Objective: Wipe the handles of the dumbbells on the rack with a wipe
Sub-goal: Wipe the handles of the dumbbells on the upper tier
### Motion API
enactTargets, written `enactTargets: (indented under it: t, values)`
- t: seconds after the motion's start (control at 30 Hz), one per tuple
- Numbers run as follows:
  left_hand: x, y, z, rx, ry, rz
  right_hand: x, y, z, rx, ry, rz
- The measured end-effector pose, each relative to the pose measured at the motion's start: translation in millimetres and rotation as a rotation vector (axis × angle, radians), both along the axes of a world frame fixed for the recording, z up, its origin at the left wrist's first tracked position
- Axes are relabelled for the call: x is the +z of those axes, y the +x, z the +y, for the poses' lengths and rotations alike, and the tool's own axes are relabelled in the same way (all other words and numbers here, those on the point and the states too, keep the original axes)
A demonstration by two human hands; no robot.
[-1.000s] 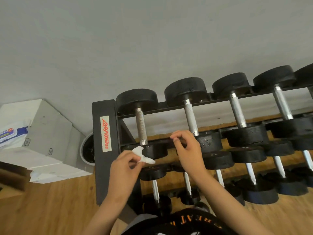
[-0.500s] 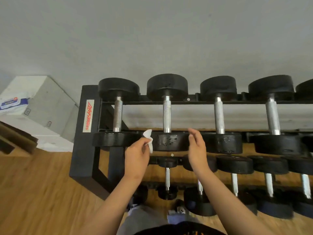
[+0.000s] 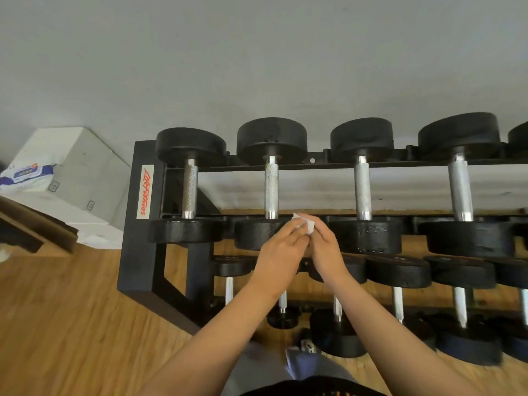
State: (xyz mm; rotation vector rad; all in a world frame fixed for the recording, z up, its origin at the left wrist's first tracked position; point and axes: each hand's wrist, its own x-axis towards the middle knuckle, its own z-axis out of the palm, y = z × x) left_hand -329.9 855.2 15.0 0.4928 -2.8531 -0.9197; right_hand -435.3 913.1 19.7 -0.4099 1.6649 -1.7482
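A black rack (image 3: 143, 238) holds rows of black dumbbells with silver knurled handles. On the top row the leftmost handle (image 3: 189, 191), the second handle (image 3: 271, 191) and the third handle (image 3: 363, 191) all stand bare. My left hand (image 3: 281, 252) and my right hand (image 3: 325, 248) meet in front of the second dumbbell's near head (image 3: 257, 234). Together they pinch a small white wipe (image 3: 305, 224), which sticks up between the fingertips, just right of the second handle's lower end and apart from it.
Lower rows of smaller dumbbells (image 3: 400, 271) fill the rack below my hands. A white box (image 3: 77, 178) with a blue wipes pack (image 3: 25, 174) on it sits at the left by the grey wall. Wooden floor (image 3: 71, 324) lies to the left.
My hands have come together; the right hand, which was apart and holding nothing, now pinches the wipe alongside the left. The view has shifted slightly.
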Motion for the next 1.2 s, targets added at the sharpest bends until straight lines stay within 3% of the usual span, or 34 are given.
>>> enactTargets:
  t: [0.07, 0.1, 0.13, 0.33, 0.47, 0.57, 0.77, 1.07, 1.2]
  values:
    - [28.9, 6.9, -27.1, 0.001, -0.210, 0.164, -1.3, -3.9, 1.2, 0.037, 0.038, 0.006]
    - [37.9, 13.9, -37.3, 0.074, -0.320, 0.160, -2.7, -5.0, 1.5, 0.052, 0.069, 0.025]
    - [41.1, 28.4, -46.3, 0.125, -0.340, 0.212, -3.8, -5.7, 1.6, 0.059, 0.100, 0.046]
    - [25.3, 57.0, -62.3, 0.594, 0.012, 0.246, -5.7, -0.5, -0.9, 0.009, 0.133, 0.068]
    - [27.1, 46.8, -55.2, 0.737, 0.208, 0.306, -5.1, -0.8, 0.3, -0.006, 0.127, 0.053]
    - [30.1, 42.3, -43.6, 0.635, 0.097, 0.319, -1.8, -3.0, -0.9, -0.018, 0.127, 0.063]
    - [45.3, 30.0, -38.3, 0.186, -0.196, 0.334, 3.4, 0.5, -14.4, -0.125, 0.199, 0.134]
    - [46.3, 19.8, -90.9, 0.368, 0.038, 0.350, 19.6, 11.9, -48.9, -0.252, 0.319, 0.357]
    - [81.2, -16.5, -138.3, 0.449, 0.074, 0.428, 18.1, 22.3, -59.9, -0.253, 0.435, 0.601]
